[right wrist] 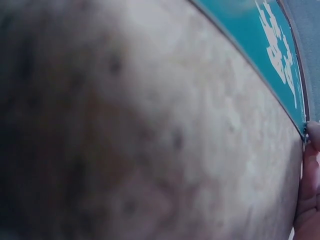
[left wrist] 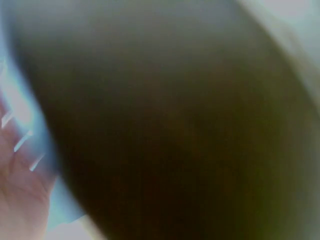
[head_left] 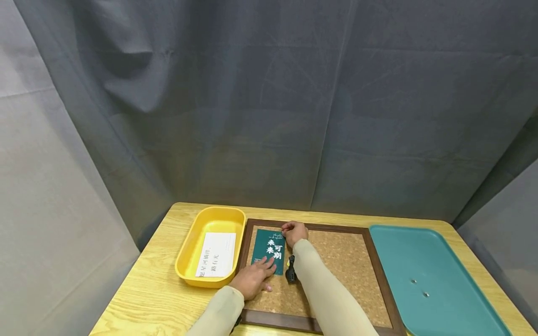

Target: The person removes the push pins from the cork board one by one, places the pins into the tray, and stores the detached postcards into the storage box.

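Note:
A dark green card [head_left: 261, 240] with white characters lies on the left part of a framed cork board [head_left: 336, 252]. My left hand [head_left: 254, 277] rests on the lower part of the card, its fingers extended and spread. At the card's upper right corner, my right hand [head_left: 295, 232] has its fingers curled with thumb and fingertip together. In the right wrist view, those fingertips [right wrist: 314, 135] meet the corner of the card [right wrist: 260, 55], pinching a tiny pushpin mostly hidden by them. The left wrist view is largely blocked by a dark blur, with part of the left hand [left wrist: 22, 185] at its edge.
Left of the board stands a yellow tray [head_left: 183, 261] holding a white card [head_left: 216, 254] with handwriting. A teal tray [head_left: 420, 252] to the right carries two small metallic pins [head_left: 426, 294]. All rest on a wooden table [head_left: 143, 284] before a grey curtain.

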A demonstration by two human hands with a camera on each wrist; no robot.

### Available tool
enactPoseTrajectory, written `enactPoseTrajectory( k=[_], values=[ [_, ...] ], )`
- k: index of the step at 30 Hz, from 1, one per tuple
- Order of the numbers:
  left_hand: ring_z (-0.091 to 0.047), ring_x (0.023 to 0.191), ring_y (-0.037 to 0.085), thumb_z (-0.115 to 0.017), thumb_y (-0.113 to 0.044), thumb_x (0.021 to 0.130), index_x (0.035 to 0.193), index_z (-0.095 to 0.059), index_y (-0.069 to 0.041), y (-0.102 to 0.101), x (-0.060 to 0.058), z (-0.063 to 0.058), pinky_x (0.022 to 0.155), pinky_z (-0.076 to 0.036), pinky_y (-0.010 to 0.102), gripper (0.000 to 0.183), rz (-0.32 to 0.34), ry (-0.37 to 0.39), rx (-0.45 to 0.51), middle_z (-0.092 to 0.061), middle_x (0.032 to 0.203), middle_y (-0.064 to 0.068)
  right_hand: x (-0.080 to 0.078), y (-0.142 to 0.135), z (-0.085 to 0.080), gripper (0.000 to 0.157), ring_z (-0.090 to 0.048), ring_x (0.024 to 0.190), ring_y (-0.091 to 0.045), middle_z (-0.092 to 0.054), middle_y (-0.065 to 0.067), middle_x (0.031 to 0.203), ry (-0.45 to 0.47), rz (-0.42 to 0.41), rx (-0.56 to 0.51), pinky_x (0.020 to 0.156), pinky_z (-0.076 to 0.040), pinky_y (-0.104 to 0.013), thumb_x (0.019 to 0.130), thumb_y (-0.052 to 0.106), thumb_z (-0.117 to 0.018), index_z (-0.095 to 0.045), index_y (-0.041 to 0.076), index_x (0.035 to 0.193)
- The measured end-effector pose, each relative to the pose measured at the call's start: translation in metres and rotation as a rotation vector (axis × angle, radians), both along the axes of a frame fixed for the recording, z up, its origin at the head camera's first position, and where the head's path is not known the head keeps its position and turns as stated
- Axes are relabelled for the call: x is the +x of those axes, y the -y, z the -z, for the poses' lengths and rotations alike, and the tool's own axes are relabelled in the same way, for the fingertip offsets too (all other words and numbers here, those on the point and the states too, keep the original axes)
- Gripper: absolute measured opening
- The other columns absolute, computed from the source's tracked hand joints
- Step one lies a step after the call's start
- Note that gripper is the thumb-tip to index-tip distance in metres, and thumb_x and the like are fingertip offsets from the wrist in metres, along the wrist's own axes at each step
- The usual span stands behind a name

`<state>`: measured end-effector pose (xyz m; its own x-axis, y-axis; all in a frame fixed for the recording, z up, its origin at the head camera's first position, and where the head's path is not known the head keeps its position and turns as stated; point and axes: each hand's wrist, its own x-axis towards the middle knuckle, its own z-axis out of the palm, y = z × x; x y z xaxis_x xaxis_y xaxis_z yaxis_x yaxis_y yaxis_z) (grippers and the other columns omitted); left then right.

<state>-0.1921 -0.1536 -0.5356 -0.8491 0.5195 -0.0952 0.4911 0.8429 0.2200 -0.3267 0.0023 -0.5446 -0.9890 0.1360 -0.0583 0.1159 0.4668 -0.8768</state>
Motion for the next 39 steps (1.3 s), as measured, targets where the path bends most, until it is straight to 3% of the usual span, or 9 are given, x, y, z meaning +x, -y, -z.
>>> enactPoseTrajectory(
  k=[15,25,39],
  values=[
    [-0.032,0.141,0.024,-0.061,-0.043,0.085,0.143,-0.048,-0.013,-0.0008,-0.0001,0.0029,0.112,-0.033,0.04,0.066,0.005,-0.001,-0.006,-0.036,0.153,0.004,0.0025,0.0001,-0.0008,0.005,-0.058,0.075,-0.02,-0.066,-0.005,0.08,0.003,0.021,0.006,0.073,-0.048,-0.036,0.085,0.0,-0.071,-0.073,0.005,0.084],
    [-0.031,0.141,0.025,-0.061,-0.042,0.085,0.143,-0.048,-0.013,0.0012,-0.0008,0.0036,0.112,-0.032,0.04,0.066,0.004,-0.006,0.006,-0.035,0.153,0.004,-0.0024,0.0,-0.001,0.007,-0.058,0.077,-0.021,-0.066,-0.007,0.083,0.021,-0.007,0.02,0.074,-0.049,-0.037,0.086,0.0,-0.07,-0.072,0.005,0.082],
    [-0.033,0.141,0.025,-0.062,-0.041,0.084,0.142,-0.049,-0.012,0.0003,-0.0006,0.0026,0.112,-0.032,0.039,0.066,0.001,-0.007,0.011,-0.037,0.152,0.005,0.0004,-0.0039,-0.0014,0.004,-0.06,0.078,-0.021,-0.067,-0.008,0.084,-0.024,-0.045,0.004,0.075,-0.05,-0.037,0.087,0.0,-0.069,-0.072,0.003,0.087]
  ],
)
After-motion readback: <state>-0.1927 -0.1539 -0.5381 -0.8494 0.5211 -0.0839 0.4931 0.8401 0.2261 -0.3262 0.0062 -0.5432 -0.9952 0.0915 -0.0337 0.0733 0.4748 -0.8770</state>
